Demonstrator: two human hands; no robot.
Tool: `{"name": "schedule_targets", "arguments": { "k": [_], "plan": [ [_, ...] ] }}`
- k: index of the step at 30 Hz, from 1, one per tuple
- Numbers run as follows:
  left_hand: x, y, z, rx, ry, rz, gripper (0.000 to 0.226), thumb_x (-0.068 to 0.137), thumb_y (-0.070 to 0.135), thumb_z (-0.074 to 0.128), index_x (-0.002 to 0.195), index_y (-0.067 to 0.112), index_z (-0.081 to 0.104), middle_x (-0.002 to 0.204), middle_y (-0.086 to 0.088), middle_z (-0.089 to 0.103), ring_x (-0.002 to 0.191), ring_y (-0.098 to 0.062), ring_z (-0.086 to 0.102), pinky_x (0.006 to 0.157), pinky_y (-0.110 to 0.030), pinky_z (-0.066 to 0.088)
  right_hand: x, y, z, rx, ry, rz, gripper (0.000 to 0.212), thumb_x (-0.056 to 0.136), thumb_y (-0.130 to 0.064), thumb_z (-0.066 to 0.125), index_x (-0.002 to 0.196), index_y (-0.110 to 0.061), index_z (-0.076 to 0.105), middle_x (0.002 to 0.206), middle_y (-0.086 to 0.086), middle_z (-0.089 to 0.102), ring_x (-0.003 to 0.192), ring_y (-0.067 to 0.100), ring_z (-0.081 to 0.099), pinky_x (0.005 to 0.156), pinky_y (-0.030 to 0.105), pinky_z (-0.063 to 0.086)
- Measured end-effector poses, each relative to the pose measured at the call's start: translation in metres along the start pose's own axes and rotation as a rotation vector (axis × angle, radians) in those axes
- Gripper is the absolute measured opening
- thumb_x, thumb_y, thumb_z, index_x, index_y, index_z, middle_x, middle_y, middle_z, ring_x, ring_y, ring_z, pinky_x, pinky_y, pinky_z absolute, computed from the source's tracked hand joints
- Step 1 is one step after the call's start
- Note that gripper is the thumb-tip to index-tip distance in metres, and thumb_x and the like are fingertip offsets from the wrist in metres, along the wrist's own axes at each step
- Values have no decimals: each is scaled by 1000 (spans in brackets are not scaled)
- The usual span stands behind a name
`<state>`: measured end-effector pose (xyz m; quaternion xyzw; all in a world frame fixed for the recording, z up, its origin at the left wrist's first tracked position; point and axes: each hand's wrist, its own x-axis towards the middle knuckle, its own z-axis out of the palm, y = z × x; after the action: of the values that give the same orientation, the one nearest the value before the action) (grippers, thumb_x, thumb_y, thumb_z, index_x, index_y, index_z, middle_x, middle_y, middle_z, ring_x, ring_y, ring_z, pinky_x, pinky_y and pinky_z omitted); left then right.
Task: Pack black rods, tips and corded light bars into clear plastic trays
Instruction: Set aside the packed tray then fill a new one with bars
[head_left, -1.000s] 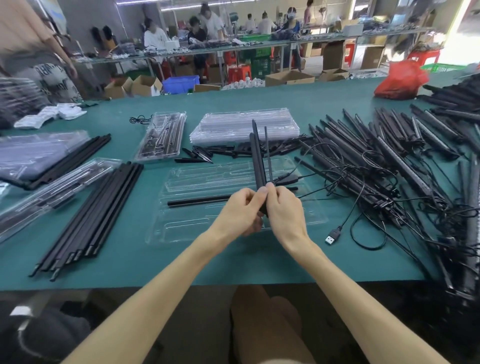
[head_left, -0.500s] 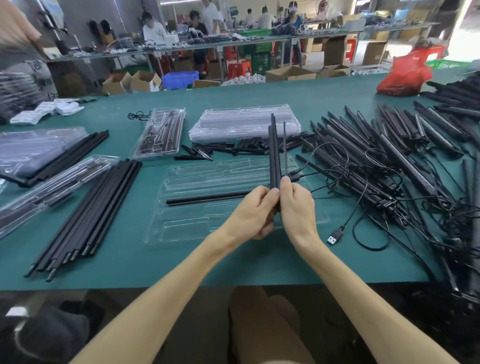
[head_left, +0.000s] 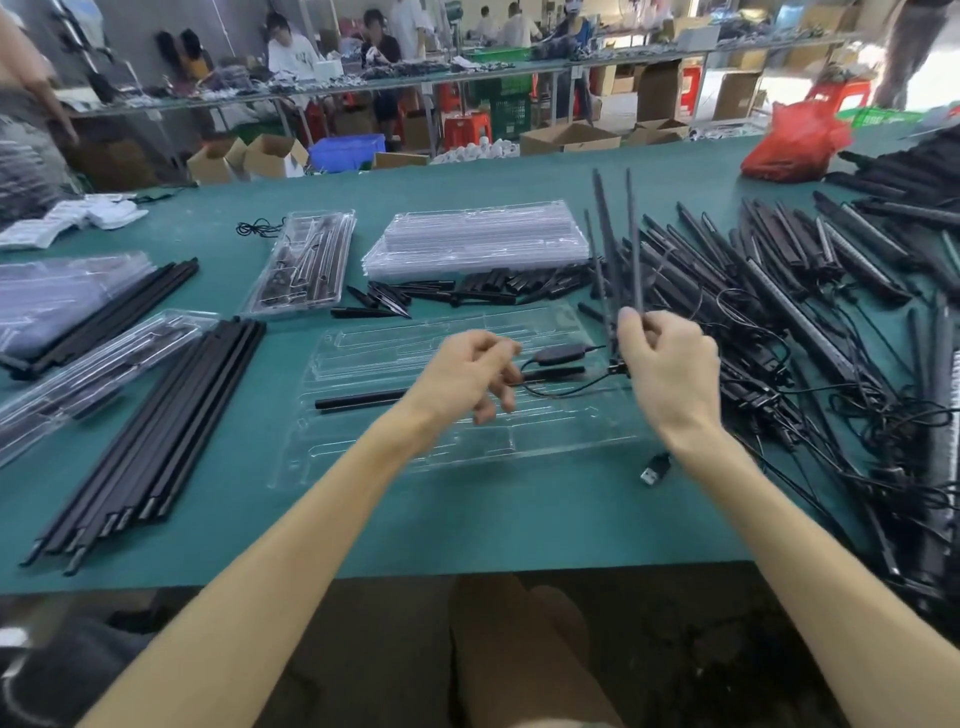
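While our right hand (head_left: 670, 374) pinches the bars (head_left: 604, 234) upright, their cord's switch (head_left: 558, 355) lies left of the grip over the open tray (head_left: 363, 343), which holds one rod (head_left: 358, 401) under our left hand (head_left: 465, 376); its fingers are curled, and we cannot tell whether they hold anything. Beyond that hand a second tray (head_left: 301, 260) holds rods, beside a stack (head_left: 472, 234) of empty trays; right of the grip lies the pile (head_left: 779, 291) of bars

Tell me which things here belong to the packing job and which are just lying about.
Job: light bars in right hand, open tray, rod inside it, loose tips, rod bundle, bar pile.
Lying about: red bag, white packets, cardboard boxes.
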<state>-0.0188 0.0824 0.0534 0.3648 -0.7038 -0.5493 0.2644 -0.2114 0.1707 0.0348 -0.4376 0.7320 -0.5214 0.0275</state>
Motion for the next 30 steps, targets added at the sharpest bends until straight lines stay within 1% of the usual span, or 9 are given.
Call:
{"name": "schedule_targets", "arguments": {
  "k": [3,6,10,13,16,18,23,25,30],
  "plan": [
    [13,-8,-32,19,119,-31,18,104,6,47,107,8,65,86,-7,63,57,-13,63,38,-20,38,12,15,-18,-194,83,-30,45,102,-44,46,68,-15,51,58,2,57,50,21,53,50,31,34],
    [25,-17,-54,48,217,-74,24,101,2,44,101,8,68,85,-8,64,56,-13,63,38,-21,38,15,30,-24,-321,72,-12,46,101,-48,46,74,-12,54,65,8,61,60,32,57,57,36,39],
    [45,-28,-70,115,296,-111,25,101,1,42,98,8,66,91,-9,63,54,-10,65,39,-21,41,10,44,-18,-389,48,20,46,100,-53,46,104,-11,62,81,12,67,74,35,58,66,39,39],
    [60,-36,-81,198,409,-116,24,101,0,41,99,9,63,92,-8,63,55,-10,66,40,-22,43,3,47,-13,-383,71,-23,41,103,-50,44,115,-13,56,74,7,63,65,29,48,64,37,35],
    [75,-43,-94,305,549,-133,21,101,1,43,108,6,62,85,-7,67,57,-16,64,41,-23,44,-7,49,-9,-411,84,-120,34,104,-43,42,116,-12,53,74,9,68,61,35,58,57,37,35],
    [84,-46,-104,408,595,-123,23,100,1,42,110,6,63,91,-8,68,68,-18,66,51,-27,48,-13,51,-9,-397,72,-161,35,104,-42,38,116,-12,52,74,9,68,64,38,63,55,38,39],
    [105,-50,-111,669,566,-73,29,100,0,43,114,9,67,122,-14,60,105,-27,60,99,-40,47,-13,47,-9,-311,93,-188,29,104,-38,39,108,-13,53,65,2,61,56,36,60,52,41,46],
    [117,-51,-106,723,513,-31,28,102,3,46,121,6,66,127,-16,57,109,-29,59,106,-42,45,-13,45,-8,-302,96,-191,24,105,-34,43,106,-13,54,61,-2,58,52,33,58,50,39,45],
    [152,-47,-74,798,430,49,38,103,9,48,140,9,55,138,-15,55,124,-31,55,110,-47,41,-13,45,-9,-293,97,-217,17,104,-29,47,104,-13,55,55,-11,47,44,24,50,44,35,42]
  ]
}}
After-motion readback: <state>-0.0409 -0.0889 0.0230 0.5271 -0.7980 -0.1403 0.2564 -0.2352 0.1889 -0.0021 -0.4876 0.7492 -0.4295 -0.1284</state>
